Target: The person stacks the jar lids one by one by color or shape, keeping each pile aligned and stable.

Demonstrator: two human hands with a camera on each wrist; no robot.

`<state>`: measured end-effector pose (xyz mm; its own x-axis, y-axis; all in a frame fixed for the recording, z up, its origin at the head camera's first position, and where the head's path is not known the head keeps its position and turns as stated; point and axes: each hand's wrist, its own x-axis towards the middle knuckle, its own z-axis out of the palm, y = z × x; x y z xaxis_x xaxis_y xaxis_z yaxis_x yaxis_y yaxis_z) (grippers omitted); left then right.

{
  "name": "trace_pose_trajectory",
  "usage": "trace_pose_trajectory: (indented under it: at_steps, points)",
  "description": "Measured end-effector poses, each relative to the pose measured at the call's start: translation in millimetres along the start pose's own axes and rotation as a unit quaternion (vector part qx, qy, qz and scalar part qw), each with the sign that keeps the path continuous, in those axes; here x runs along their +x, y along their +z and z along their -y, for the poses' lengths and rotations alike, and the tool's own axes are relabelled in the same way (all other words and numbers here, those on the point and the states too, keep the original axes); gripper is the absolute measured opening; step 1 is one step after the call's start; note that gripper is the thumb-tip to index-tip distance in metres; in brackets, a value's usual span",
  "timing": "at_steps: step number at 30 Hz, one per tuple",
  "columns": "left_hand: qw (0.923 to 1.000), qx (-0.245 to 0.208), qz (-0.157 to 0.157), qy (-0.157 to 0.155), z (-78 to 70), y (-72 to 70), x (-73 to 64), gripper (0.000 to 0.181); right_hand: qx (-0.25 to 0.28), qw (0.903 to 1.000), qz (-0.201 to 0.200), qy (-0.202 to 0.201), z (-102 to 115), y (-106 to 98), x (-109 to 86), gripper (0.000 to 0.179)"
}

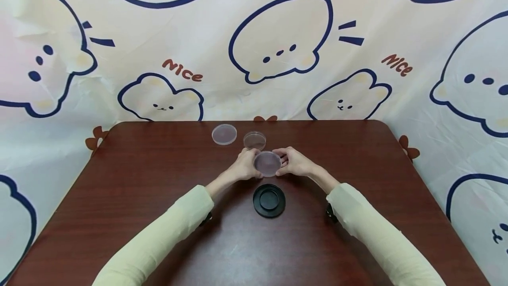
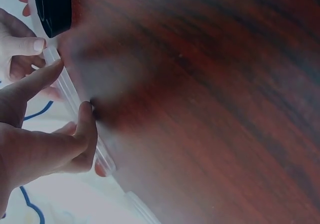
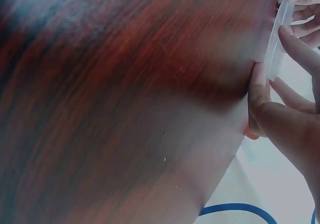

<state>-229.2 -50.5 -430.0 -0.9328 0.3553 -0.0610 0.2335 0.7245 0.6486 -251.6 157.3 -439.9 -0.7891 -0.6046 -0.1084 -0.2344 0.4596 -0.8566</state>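
Observation:
A clear round petri dish is between both hands, just beyond a black round stand with a raised ring. My left hand pinches the dish's left edge between thumb and fingers. At the opposite edge my right hand grips it the same way. The left wrist view shows the petri dish edge-on as a thin, pale band. From the right wrist view the petri dish also appears edge-on. Whether its underside touches the table cannot be told.
Behind the hands, one clear dish lies close to the left fingers. Another clear dish sits farther left near the back edge of the brown wooden table. A printed cloth backdrop rises behind the table.

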Motion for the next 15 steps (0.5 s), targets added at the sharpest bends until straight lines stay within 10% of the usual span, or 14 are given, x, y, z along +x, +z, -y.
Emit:
trace_pose_trajectory:
  at_steps: [15]
  points:
    - [0.9997, -0.009, -0.016, -0.019, 6.1, 5.6, 5.4, 0.070, -0.002, 1.0000, -0.009, -0.003, -2.7, 1.4, 5.2, 0.074]
